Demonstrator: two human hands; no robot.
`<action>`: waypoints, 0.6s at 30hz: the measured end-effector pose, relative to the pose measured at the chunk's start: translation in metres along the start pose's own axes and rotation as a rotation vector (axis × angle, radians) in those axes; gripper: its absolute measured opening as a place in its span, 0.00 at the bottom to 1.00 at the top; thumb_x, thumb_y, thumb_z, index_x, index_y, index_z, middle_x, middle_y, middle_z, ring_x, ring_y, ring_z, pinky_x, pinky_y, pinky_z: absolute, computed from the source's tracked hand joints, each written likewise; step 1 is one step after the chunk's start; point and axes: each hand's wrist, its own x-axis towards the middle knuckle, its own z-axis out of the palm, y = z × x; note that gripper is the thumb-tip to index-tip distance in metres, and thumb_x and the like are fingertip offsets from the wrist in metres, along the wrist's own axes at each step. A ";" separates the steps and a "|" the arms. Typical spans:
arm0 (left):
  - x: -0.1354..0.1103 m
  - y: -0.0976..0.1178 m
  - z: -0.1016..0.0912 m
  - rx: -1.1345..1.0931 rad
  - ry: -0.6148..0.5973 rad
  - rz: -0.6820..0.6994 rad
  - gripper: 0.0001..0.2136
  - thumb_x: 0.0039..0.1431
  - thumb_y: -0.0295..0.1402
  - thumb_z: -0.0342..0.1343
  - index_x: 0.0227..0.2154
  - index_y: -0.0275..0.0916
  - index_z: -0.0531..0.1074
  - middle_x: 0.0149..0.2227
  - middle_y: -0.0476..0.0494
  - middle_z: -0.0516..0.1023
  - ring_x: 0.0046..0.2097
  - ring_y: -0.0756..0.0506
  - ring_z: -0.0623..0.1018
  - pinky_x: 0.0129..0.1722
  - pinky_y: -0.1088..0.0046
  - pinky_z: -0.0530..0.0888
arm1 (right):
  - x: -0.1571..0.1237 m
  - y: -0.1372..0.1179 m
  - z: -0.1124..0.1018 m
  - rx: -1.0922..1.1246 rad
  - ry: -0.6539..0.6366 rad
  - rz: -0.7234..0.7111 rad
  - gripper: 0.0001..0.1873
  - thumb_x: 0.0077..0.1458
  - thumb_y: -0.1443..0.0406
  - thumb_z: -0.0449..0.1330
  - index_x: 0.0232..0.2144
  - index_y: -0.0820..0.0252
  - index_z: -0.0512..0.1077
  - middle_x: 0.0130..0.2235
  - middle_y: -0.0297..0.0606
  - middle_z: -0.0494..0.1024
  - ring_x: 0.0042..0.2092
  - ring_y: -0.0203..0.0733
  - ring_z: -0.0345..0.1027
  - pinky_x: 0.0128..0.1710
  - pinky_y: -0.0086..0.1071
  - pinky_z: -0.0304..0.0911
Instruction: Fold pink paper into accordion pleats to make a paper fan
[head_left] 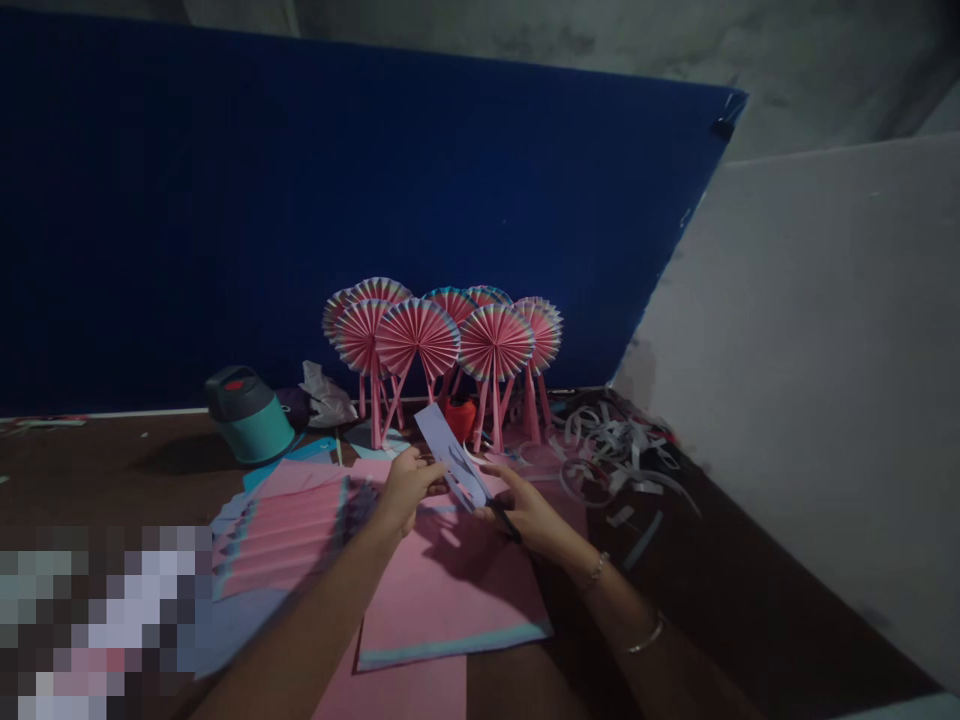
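Note:
My left hand pinches a pale lavender strip of paper by its edge, above a pink sheet. In my right hand is a pair of dark-handled scissors, with the blades lying along the paper. Whether the blades are apart is too dim to tell. Below both hands lies the large pink sheet with a light blue band along its near edge. To its left rests a pleated pink paper with blue edges.
Several round pink paper fans on pink sticks stand behind my hands. A teal container with a dark lid is at left. Curled paper strips pile up at right. A blue board leans behind; a pale wall borders the right.

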 end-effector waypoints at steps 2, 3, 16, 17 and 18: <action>0.000 0.000 0.000 0.001 -0.009 -0.001 0.17 0.40 0.31 0.65 0.34 0.35 0.69 0.28 0.44 0.80 0.26 0.48 0.79 0.25 0.76 0.74 | 0.000 0.001 0.000 -0.003 -0.001 -0.006 0.47 0.37 0.54 0.69 0.56 0.65 0.56 0.19 0.22 0.65 0.19 0.29 0.55 0.18 0.23 0.50; -0.001 0.001 0.000 -0.001 -0.019 -0.001 0.16 0.40 0.31 0.64 0.34 0.35 0.69 0.28 0.44 0.80 0.26 0.48 0.79 0.25 0.76 0.74 | 0.000 0.001 0.000 -0.005 -0.003 -0.008 0.47 0.37 0.54 0.69 0.56 0.65 0.56 0.19 0.22 0.65 0.19 0.30 0.56 0.18 0.23 0.50; -0.003 0.004 0.002 -0.026 -0.047 -0.020 0.17 0.39 0.30 0.63 0.35 0.34 0.70 0.26 0.46 0.80 0.23 0.51 0.76 0.24 0.78 0.72 | 0.003 0.005 -0.001 -0.008 0.011 -0.015 0.43 0.38 0.57 0.70 0.54 0.62 0.58 0.17 0.21 0.64 0.18 0.29 0.55 0.16 0.23 0.50; -0.002 0.003 0.001 -0.027 -0.046 -0.021 0.17 0.39 0.30 0.63 0.35 0.34 0.70 0.27 0.45 0.80 0.24 0.51 0.77 0.24 0.78 0.72 | 0.003 0.005 -0.001 -0.005 0.012 -0.016 0.42 0.38 0.57 0.70 0.53 0.62 0.58 0.17 0.21 0.64 0.17 0.29 0.54 0.16 0.23 0.51; -0.002 0.003 0.001 -0.028 -0.046 -0.020 0.17 0.39 0.30 0.64 0.35 0.34 0.70 0.27 0.45 0.80 0.24 0.51 0.77 0.24 0.77 0.72 | 0.003 0.005 -0.001 -0.002 0.012 -0.016 0.43 0.38 0.57 0.70 0.53 0.63 0.58 0.17 0.20 0.64 0.17 0.29 0.54 0.16 0.23 0.51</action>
